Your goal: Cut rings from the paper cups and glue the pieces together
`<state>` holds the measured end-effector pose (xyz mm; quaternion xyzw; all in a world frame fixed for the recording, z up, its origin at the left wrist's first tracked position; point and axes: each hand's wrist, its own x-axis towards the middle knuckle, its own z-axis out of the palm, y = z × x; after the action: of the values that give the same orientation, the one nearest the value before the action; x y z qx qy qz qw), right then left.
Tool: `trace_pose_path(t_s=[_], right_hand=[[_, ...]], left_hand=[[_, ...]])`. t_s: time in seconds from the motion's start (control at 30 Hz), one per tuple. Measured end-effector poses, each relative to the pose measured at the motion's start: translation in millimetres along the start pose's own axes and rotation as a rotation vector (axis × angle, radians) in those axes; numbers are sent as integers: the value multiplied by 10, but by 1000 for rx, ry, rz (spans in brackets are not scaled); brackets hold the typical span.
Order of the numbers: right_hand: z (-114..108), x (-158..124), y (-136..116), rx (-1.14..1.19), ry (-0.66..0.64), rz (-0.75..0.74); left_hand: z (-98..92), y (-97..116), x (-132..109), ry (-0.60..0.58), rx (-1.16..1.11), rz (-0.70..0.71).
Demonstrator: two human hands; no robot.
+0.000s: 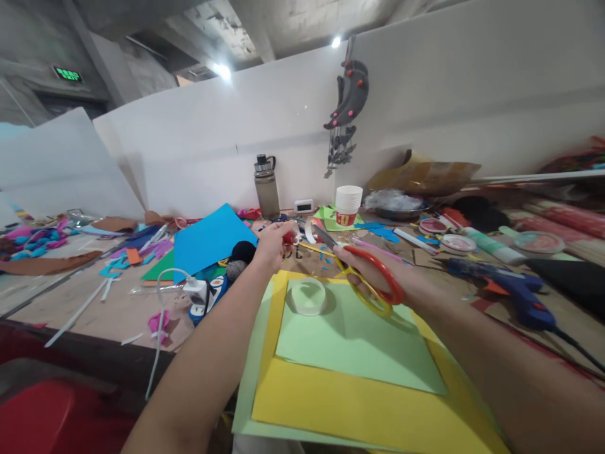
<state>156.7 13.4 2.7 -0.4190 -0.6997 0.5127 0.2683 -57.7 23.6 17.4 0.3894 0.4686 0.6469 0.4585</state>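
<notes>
From far off I look through the head camera. My left hand (273,247) pinches a small red thing (289,237), held up just past the paper pile. My fingers hide part of it, so I can't tell what it is. My right hand (369,271) has its fingers curled around the handles of the scissors (348,270), with the blades pointing toward the left hand. I can't tell if the blades are biting on anything.

I think the work is partway along. Bits have been cut, since blue scraps (382,231) lie on the table (111,321). The green sheet (350,353) and the yellow sheet (331,403) under it look whole. A clear ring (308,308) sits on the green sheet. I can't see anything that looks finished in my hands.

The table is messy. A blue sheet (212,243) is on the left, near a white plug (196,290). A bottle (268,192) and a stack of cups (348,205) stand at the back. A glue gun (515,293) lies on the right. A gray moon (352,94) hangs on the white wall (189,126). A green exit sign (69,74) glows at the upper left, and a red seat (38,416) shows low down.
</notes>
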Motion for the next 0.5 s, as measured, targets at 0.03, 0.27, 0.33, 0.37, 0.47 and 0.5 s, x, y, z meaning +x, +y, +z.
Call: trace_pose_path(t_s=[0.03,0.27,0.33,0.37,0.47,0.5], right_hand=[[-32,8,5,-7,-28,22],[-100,-41,-87,160,-175,84],[-103,-59,-125,210,-222,129],[-106,-66,-138,232,-245,153],[-115,-80,-153,272,-281,177],[-119,-84,-154,276,-278,163]], left_hand=[[-10,-14,5,0,32,9],[-67,-139,92,68,84,-22],[-86,-178,135,118,97,19],[-97,-197,155,151,116,35],[-142,-239,204,136,202,23],[-163,-247,214,125,231,17]])
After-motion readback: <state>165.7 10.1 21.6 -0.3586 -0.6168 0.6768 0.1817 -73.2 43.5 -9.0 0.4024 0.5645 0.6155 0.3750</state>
